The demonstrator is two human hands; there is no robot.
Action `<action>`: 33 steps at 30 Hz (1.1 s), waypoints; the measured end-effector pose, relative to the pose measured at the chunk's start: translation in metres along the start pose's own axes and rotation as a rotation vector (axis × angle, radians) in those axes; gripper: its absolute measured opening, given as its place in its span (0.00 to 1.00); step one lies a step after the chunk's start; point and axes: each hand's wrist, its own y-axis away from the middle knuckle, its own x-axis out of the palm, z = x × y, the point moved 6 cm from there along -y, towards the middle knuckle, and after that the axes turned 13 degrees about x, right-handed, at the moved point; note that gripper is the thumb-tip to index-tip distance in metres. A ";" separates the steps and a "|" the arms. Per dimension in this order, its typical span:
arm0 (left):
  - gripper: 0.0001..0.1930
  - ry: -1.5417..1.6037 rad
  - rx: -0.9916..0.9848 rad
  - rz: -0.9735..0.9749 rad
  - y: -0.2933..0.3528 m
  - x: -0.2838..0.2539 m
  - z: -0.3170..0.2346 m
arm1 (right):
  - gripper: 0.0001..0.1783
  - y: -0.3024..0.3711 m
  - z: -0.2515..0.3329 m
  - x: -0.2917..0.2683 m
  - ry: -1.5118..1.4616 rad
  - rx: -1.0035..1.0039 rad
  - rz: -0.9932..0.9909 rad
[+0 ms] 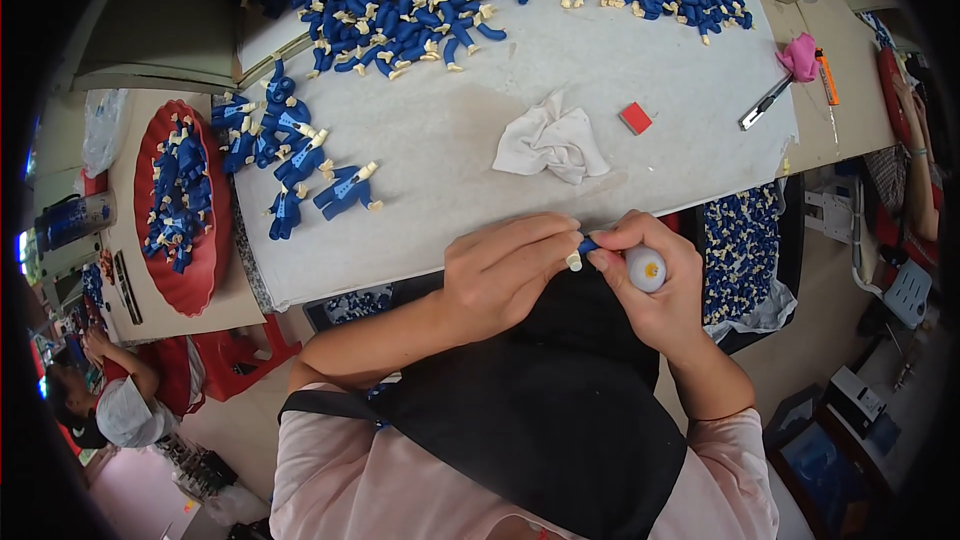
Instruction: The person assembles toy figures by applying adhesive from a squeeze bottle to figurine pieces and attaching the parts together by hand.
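At the near edge of the table, my left hand [515, 270] is closed on a small blue figure part [588, 245] with a cream-coloured end. The fingertips of my right hand [660, 285] pinch the same part from the other side. A small whitish bottle [646, 270] with a yellow spot on its end is also held in my right hand, tucked against the palm. My fingers hide much of the blue part. Beyond my hands lie a crumpled white cloth [550, 140] and a small red block [635, 118]. Several blue figure bodies [345, 190] with light-blue fronts lie on the left of the table.
Heaps of blue arm-like parts [400, 10] cover the far side. A red scalloped tray [165, 280] of blue parts stands at left. A utility knife [765, 105] and pink cloth [799, 58] lie at right, above a lined bin of blue pieces [740, 250]. Another person [130, 405] sits at left.
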 end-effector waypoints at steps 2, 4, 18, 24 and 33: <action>0.12 0.019 -0.006 -0.022 0.001 0.000 0.002 | 0.06 -0.002 -0.001 0.000 0.005 0.010 0.005; 0.13 0.023 -0.018 -0.009 0.000 0.001 0.004 | 0.06 -0.003 -0.001 0.000 0.009 0.019 0.009; 0.21 1.284 -0.878 -0.479 0.005 0.014 0.032 | 0.27 -0.016 0.029 -0.016 0.070 -0.124 -0.073; 0.24 1.789 -0.976 -0.545 0.008 0.031 0.020 | 0.30 -0.004 0.037 0.002 0.192 -0.304 -0.139; 0.27 2.117 -0.994 -0.575 0.010 0.042 0.013 | 0.24 0.003 0.046 0.002 0.348 -0.421 -0.269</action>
